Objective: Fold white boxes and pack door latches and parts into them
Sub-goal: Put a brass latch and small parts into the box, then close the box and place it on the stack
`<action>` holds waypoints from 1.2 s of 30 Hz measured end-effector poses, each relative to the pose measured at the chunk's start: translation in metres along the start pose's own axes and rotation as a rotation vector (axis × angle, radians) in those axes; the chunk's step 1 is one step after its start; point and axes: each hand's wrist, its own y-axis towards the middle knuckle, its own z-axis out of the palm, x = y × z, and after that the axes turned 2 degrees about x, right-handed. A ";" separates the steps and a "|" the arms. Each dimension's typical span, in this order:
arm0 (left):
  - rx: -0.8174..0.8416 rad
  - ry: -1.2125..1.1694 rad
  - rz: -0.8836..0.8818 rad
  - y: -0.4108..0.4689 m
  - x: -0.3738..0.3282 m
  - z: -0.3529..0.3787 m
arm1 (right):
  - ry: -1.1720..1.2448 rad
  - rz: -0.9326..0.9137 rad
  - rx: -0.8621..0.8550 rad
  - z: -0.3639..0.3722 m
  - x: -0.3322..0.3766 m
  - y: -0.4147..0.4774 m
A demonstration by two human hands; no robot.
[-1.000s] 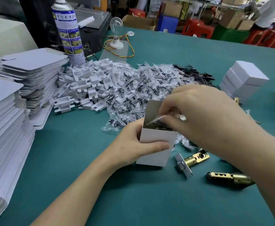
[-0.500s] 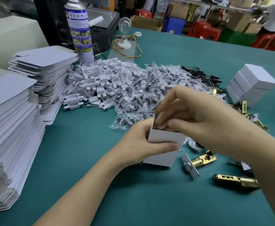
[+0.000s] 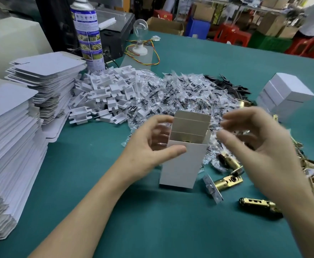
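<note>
one white box [image 3: 182, 164] stands upright at centre frame on the teal table [image 3: 133, 229], top flap raised, a brass part just visible inside. left hand [image 3: 146, 153] grips it, thumb across the front face, fingers behind. right hand [image 3: 260, 146], blurred, hovers just right of the box, fingers loosely curled around nothing. three brass door latches [image 3: 226, 181] lie lower right; more at the right edge are too blurred to count. left edge: two stacks of flat blanks [image 3: 7, 146]. behind the box: one heap of screw bags [image 3: 180, 97], one pile of white inserts [image 3: 106, 90], one spray can [image 3: 88, 32].
</note>
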 end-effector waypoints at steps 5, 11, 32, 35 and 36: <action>-0.058 -0.041 0.095 -0.005 -0.004 -0.007 | 0.223 0.072 -0.005 0.037 -0.005 -0.022; -0.088 0.083 0.208 -0.009 -0.007 -0.003 | 0.082 -0.074 -0.108 0.048 -0.013 -0.023; -0.156 0.441 0.312 -0.011 -0.004 0.007 | 0.580 0.070 0.019 0.047 -0.028 0.013; -0.195 0.432 0.335 -0.011 -0.003 0.009 | 0.609 0.059 0.063 0.048 -0.023 0.013; -0.201 0.421 0.354 -0.011 -0.002 0.009 | 0.634 0.057 0.069 0.049 -0.021 0.013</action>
